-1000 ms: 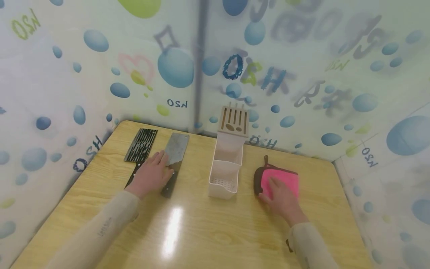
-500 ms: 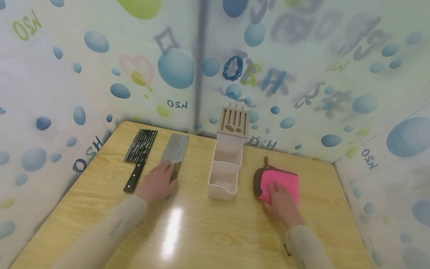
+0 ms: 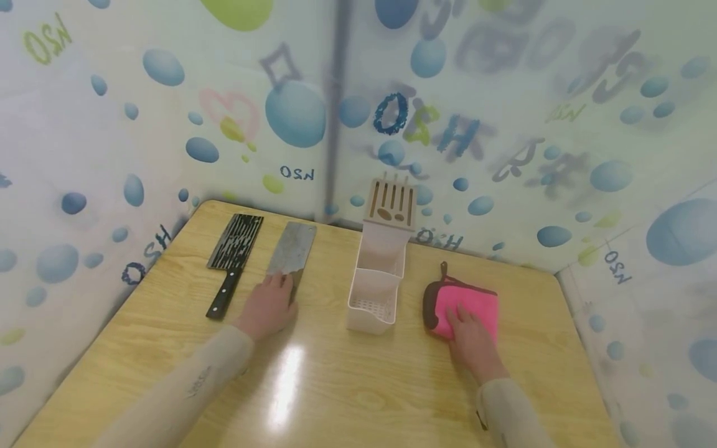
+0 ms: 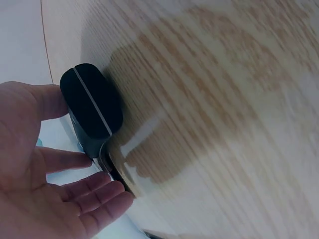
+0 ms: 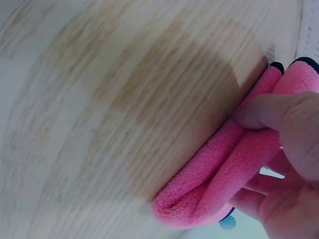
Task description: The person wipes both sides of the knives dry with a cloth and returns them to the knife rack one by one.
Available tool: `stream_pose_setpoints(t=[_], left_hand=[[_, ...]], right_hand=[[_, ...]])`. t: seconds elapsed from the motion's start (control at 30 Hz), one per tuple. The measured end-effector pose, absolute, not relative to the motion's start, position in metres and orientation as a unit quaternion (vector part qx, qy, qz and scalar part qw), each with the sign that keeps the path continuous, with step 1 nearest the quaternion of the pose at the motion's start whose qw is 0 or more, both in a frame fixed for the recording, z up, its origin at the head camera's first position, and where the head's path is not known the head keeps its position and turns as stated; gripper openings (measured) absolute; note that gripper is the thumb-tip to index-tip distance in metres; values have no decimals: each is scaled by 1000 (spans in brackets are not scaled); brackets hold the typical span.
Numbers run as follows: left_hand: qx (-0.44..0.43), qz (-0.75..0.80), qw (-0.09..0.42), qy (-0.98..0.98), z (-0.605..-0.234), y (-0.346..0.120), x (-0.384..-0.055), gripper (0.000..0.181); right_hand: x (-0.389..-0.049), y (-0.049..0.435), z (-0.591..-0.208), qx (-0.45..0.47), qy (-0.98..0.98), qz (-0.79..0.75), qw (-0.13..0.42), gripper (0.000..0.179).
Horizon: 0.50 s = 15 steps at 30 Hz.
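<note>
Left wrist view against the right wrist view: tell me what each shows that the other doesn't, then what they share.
Only the left wrist view shows the left hand, its thumb and fingers on either side of a black handle whose end has a pale line.

Only the right wrist view shows the right hand on the folded pink cloth, plus a sliver of a perforated pale object at the upper right.

Both show the wood-grained tabletop and one bare hand each.

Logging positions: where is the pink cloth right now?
In the head view, the pink cloth lies on the table, right of the white caddy, with the right hand gripping it.
</note>
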<state>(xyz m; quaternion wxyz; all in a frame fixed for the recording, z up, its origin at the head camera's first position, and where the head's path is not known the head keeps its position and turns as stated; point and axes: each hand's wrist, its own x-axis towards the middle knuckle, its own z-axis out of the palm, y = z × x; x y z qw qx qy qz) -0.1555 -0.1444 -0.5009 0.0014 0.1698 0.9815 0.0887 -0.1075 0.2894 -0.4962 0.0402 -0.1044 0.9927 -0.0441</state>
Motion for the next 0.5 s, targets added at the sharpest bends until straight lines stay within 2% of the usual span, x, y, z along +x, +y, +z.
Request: stream_pose_setpoints(t=[0.13, 0.37, 0.43, 0.5], left_hand=[[169, 84, -17, 982, -501, -143, -154, 54], [160, 105, -1, 981, -501, -141, -154, 52], [157, 118, 11, 980, -501, -140, -154, 51], [145, 137, 30, 979, -501, -139, -155, 44]], right_hand=[[-107, 290, -499, -112, 993, -39, 23, 49], [-109, 288, -496, -111, 993, -29, 35, 47], [-111, 290, -496, -104, 993, -40, 46, 45], [-113, 291, -496, -43, 986, -131, 89, 39]])
